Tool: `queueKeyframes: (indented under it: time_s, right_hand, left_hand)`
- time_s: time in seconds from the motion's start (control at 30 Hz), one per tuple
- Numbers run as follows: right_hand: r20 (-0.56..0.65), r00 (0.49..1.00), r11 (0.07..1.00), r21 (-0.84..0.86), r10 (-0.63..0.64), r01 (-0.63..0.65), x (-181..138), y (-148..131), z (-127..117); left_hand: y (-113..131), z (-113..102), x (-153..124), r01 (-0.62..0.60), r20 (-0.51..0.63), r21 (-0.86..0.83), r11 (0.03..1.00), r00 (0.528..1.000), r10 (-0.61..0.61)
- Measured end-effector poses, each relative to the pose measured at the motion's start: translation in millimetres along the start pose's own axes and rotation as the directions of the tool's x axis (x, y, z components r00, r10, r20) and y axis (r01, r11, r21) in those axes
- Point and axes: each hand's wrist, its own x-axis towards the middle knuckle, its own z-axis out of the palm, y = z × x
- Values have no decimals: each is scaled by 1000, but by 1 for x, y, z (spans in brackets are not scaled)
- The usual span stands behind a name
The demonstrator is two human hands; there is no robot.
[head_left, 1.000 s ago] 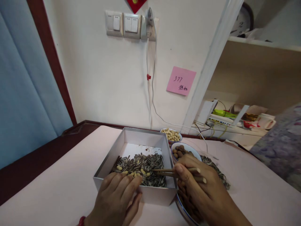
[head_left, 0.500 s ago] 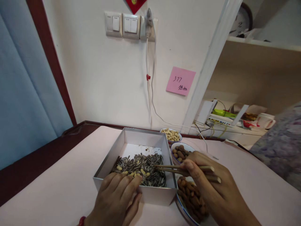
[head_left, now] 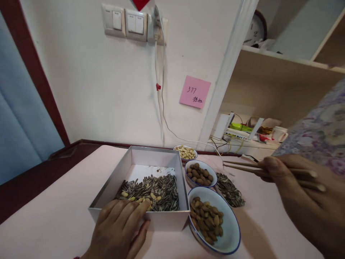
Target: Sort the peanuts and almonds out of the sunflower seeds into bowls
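Note:
A white box (head_left: 97, 194) holds striped sunflower seeds (head_left: 161, 187) with several peanuts (head_left: 153, 196) among them. My left hand (head_left: 115, 226) grips the box's near wall, fingers hooked over the rim and thumb outside. Out to the right, my right hand (head_left: 302, 201) is closed around a pair of chopsticks (head_left: 248, 167), raised above the table. The chopstick tips are slightly apart; I cannot tell whether a seed is between them. Beneath and left of that hand, a loose heap of sunflower seeds (head_left: 230, 191) lies beside the bowls.
A bowl of almonds (head_left: 234, 230) stands against the box's right side. Behind it are a bowl of round brown nuts (head_left: 199, 174) and a bowl of peanuts (head_left: 185, 151). A white cable (head_left: 185, 139) drops to the table. A person's floral clothing (head_left: 318, 122) shows at right.
My right hand has carried the chopsticks from inside the box to the right, past the bowls, uncovering the almonds and the seed heap. My left hand keeps its hold. The view has shifted right.

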Motion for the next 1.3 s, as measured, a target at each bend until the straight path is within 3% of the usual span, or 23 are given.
queueKeyframes:
  time_s: [0.1, 0.23, 0.33, 0.43, 0.53, 0.83, 1.3]
  right_hand:
    - [-48, 998, 995, -89, 35, -39, 3, -25, 4]
    - [-39, 999, 992, 123, -2, 6, -4, -38, 18]
    - [127, 990, 952, 304, -64, 23, -10, -44, 37]
    - [349, 930, 922, 387, -116, -30, -14, -54, 59]
    - [437, 890, 914, 402, -130, -64, -18, -62, 76]
    - [446, 881, 905, 422, -156, -53, -25, -64, 94]
    - [414, 896, 900, 435, -163, -37, -28, -65, 94]
  left_hand:
    - [-1, 0, 1, -6, -1, 9, 1000, 1000, 6]
    - [1, 1, 2, 6, -10, -6, 1000, 1000, -6]
    - [2, 2, 1, 29, -18, -20, 999, 999, -30]
    - [2, 1, 0, 15, -6, -16, 1000, 1000, -15]
    - [2, 0, -1, 18, 0, -11, 1000, 1000, -18]
    - [4, 3, -4, 46, 4, -26, 999, 999, -45]
    - [3, 1, -3, 48, -16, -32, 998, 999, -49]
